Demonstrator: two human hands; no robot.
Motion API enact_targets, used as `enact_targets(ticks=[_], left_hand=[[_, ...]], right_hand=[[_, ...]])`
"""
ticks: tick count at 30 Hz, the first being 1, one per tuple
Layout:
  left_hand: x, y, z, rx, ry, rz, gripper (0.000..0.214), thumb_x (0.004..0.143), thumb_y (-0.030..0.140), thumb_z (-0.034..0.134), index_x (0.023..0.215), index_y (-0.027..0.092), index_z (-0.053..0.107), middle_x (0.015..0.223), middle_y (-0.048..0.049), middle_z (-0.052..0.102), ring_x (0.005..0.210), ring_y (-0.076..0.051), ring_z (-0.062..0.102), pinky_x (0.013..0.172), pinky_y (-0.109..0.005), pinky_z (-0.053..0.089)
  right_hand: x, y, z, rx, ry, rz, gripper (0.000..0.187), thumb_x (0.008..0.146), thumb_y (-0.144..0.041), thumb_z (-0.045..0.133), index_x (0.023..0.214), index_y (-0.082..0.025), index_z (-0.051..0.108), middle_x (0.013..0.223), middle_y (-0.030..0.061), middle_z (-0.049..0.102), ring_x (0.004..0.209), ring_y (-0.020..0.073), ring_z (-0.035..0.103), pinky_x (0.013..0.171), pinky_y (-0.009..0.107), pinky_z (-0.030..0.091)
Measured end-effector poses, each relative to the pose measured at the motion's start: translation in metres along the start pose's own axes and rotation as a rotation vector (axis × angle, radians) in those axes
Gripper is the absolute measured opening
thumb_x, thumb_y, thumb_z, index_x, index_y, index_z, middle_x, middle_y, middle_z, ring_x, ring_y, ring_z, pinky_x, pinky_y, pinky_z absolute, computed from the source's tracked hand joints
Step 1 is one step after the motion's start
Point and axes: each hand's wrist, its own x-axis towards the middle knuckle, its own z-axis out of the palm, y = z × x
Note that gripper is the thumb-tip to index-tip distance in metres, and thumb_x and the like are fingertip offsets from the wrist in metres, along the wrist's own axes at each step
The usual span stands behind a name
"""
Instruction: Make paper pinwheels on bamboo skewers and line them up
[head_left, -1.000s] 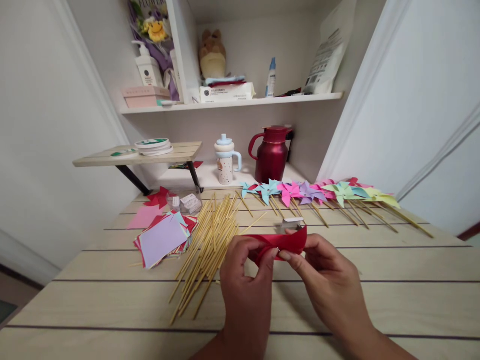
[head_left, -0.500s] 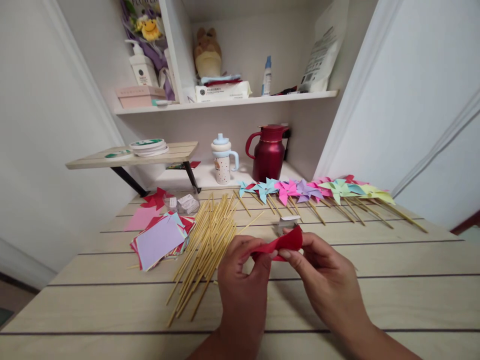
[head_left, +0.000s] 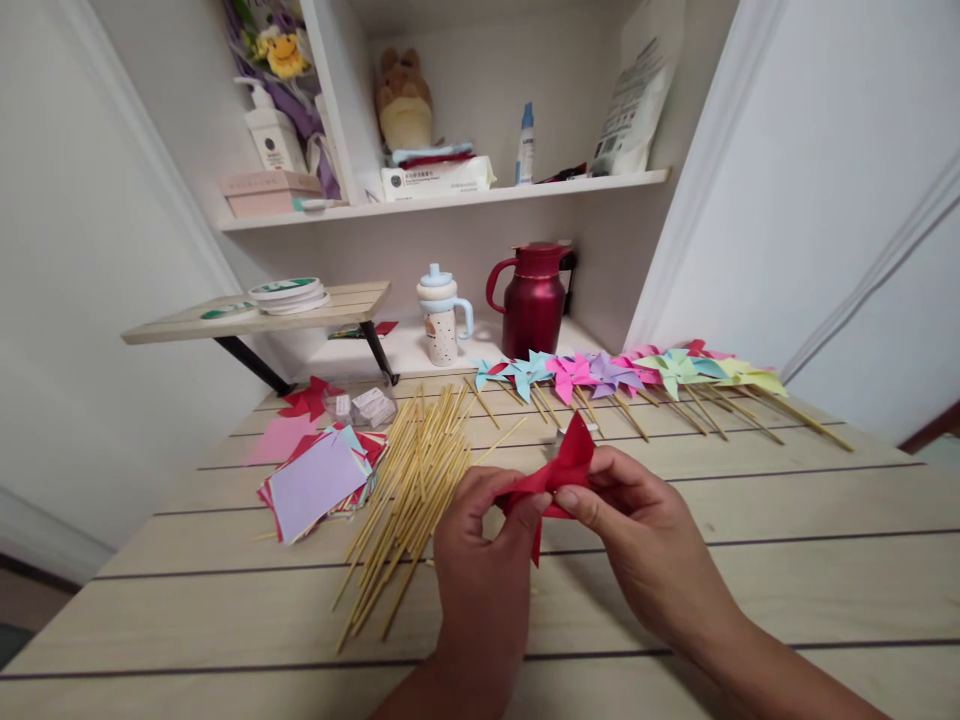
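Observation:
Both hands pinch a folded red paper piece (head_left: 564, 468) just above the wooden table (head_left: 750, 560). My left hand (head_left: 480, 560) grips its left part with thumb and fingers closed. My right hand (head_left: 637, 530) holds the right part, fingers pressed on the paper. One red point sticks up and another hangs down between the hands. A heap of thin wooden sticks (head_left: 416, 490) lies just left of my left hand.
A stack of coloured paper squares (head_left: 319, 478) lies left of the sticks. A row of finished paper pinwheels on sticks (head_left: 630, 378) lines the far right. Behind stand a red jug (head_left: 534, 300), a sippy cup (head_left: 440, 315), a small raised shelf (head_left: 262, 310) and a small clear box (head_left: 364, 405).
The red paper has been folded further: its flat right flap now stands up as a point and a lower point hangs down. Both hands stayed close together, shifting slightly.

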Motion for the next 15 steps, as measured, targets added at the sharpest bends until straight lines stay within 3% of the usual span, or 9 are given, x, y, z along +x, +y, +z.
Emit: enact_targets(ticks=[15], left_hand=[[-0.0020,-0.0014,-0.0011,0.005,0.014,0.010,0.003,0.077,0.020,0.072,0.079,0.019,0.073,0.081,-0.0032,0.070,0.078,-0.018,0.063,0.075,-0.031,0.050]], right_hand=[[0.0003,-0.0028,0.0007,0.030,-0.023,0.046,0.016,0.075,-0.034,0.082,0.083,-0.023,0.073,0.082,0.0015,0.075,0.077,0.0174,0.068,0.074,0.031,0.058]])
